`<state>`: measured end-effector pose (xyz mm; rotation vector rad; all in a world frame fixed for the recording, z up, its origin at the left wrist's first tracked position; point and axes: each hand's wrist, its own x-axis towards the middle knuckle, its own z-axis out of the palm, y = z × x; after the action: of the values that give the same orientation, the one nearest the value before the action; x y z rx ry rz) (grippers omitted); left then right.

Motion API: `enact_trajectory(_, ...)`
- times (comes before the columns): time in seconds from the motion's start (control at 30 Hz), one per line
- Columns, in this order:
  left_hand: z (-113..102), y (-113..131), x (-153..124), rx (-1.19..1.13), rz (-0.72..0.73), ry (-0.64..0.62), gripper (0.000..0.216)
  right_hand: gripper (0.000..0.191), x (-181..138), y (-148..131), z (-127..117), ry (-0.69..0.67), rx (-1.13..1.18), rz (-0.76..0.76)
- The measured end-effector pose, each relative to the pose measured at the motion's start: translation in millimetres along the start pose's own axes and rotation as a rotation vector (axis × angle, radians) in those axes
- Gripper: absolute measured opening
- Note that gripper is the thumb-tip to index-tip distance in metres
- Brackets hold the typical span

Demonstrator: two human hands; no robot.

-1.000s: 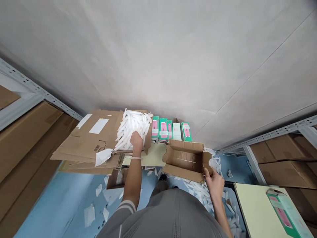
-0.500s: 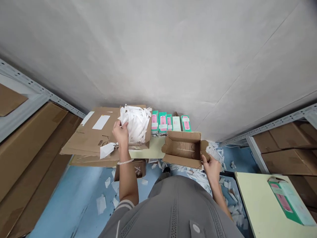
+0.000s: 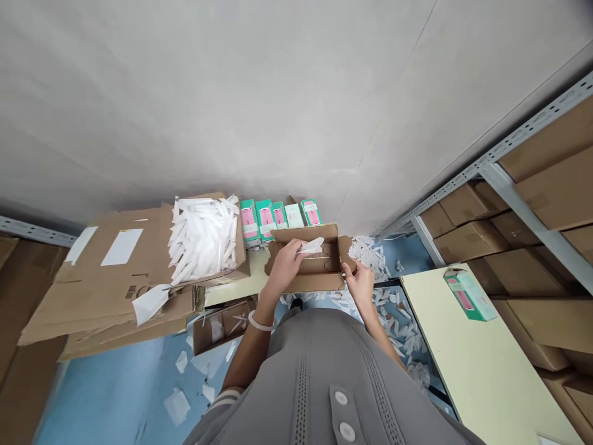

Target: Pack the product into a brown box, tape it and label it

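Note:
My left hand (image 3: 286, 264) is closed on a small white packet (image 3: 312, 246), holding it over a brown cardboard box (image 3: 303, 285) with raised flaps. My right hand (image 3: 359, 279) pinches the right end flap (image 3: 345, 248) of that same box. The part of the box floor that shows holds nothing I can make out. To the left, a larger carton (image 3: 243, 269) is heaped with many white packets (image 3: 204, 238). Several green-and-pink product boxes (image 3: 265, 217) stand in a row between the carton and the wall.
Flattened cardboard (image 3: 106, 272) with white labels lies at left. On a pale table (image 3: 467, 352) at right rests another green-and-pink box (image 3: 469, 295). Paper scraps (image 3: 176, 406) litter the blue floor. Racks of brown cartons (image 3: 500, 238) line the right side.
My left hand has come right from the heaped carton to the open box, carrying a white packet. My right hand stays on the flap. The view has turned right.

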<state>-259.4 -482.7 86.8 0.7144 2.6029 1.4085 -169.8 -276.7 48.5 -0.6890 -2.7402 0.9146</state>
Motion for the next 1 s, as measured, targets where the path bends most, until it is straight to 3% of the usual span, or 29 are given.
enact_trajectory(0.17,-2,-7,-1,-0.002,-0.07,-0.01,0.021,0.055,-2,1,-3,0.015,0.013,0.009)
enact_trajectory(0.4,-7,-12,-8,0.019,-0.099,0.017,0.015,0.052,-1,0,-1,0.007,0.002,-0.002)
enact_trajectory(0.57,-4,-15,-16,0.081,-0.13,-0.082,0.029,0.052,0,-2,2,-0.017,0.021,-0.013)
enact_trajectory(0.67,-16,-20,-23,0.136,-0.076,-0.131,0.046,0.056,0,-1,3,-0.029,0.035,-0.028)
enact_trajectory(0.73,-35,-32,-27,0.168,-0.089,-0.036,0.046,0.06,0,2,3,-0.025,0.04,-0.036)
enact_trajectory(0.8,-61,-51,-29,0.241,-0.193,0.144,0.039,0.065,0,6,3,-0.011,0.035,-0.037)
enact_trajectory(0.9,-97,-90,-25,0.411,-0.472,0.384,0.036,0.071,-2,13,2,-0.003,0.02,-0.029)
enact_trajectory(1.0,-110,-129,-12,0.509,-0.841,0.371,0.05,0.074,-3,16,2,-0.016,0.001,-0.026)
